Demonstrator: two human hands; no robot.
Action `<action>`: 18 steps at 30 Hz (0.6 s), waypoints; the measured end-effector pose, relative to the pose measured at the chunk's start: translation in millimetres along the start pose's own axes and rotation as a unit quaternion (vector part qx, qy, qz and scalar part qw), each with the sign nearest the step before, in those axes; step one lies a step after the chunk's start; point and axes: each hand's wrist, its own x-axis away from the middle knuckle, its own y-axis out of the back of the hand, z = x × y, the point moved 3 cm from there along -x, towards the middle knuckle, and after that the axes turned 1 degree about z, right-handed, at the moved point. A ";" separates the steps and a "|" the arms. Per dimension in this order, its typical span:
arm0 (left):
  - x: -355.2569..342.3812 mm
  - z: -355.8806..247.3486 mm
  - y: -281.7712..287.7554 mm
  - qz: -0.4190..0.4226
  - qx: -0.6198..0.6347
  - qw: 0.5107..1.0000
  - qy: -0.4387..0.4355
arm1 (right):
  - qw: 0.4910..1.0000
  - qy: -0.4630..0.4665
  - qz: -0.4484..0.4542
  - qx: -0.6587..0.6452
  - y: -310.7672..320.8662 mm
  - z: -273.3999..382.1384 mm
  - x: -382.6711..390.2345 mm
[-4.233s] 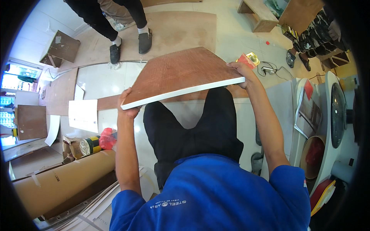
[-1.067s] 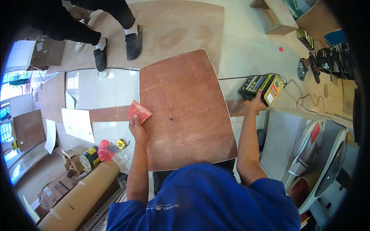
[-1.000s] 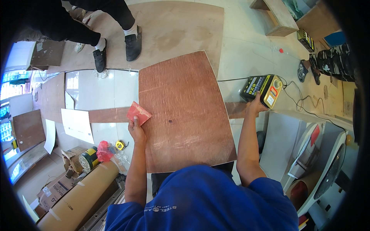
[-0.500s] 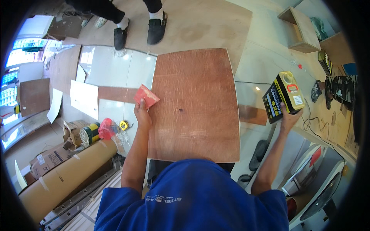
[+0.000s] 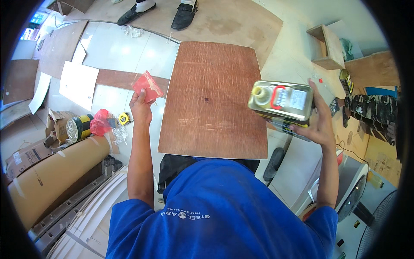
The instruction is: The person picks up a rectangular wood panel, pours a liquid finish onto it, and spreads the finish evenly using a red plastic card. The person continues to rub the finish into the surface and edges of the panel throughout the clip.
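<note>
Pale tiled floor (image 5: pixel 142 52) spreads around me, a long cardboard roll (image 5: pixel 64 172) at my left. The brown board (image 5: pixel 211 116) lies right before me. My right hand (image 5: pixel 321 125), fingers spread wide, grips a metal can (image 5: pixel 282 103) by its side; my left hand (image 5: pixel 141 110) pinches a flat red piece (image 5: pixel 148 86).

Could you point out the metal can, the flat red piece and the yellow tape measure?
Metal can (image 5: pixel 286 106): head view, on its top face.
Flat red piece (image 5: pixel 148 87): head view, mid-face.
Yellow tape measure (image 5: pixel 123 118): head view, on its case.
</note>
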 end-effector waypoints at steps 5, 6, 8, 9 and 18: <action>19.1 1.3 19.6 -0.004 0.023 1.000 0.001 | 0.991 0.018 0.082 0.107 -21.9 49.6 -34.3; 22.3 3.4 22.6 -0.002 0.024 1.000 0.005 | 0.987 0.026 0.098 0.122 -26.6 57.9 -41.3; 28.2 7.5 28.2 -0.003 0.031 0.999 0.005 | 0.980 0.041 0.124 0.148 -35.5 72.8 -52.4; 30.3 9.4 30.4 -0.006 0.038 0.999 0.001 | 0.977 0.056 0.130 0.162 -39.3 80.3 -56.4; 39.0 8.5 35.2 -0.019 0.029 0.999 -0.003 | 0.956 0.083 0.193 0.205 -72.1 131.8 -78.1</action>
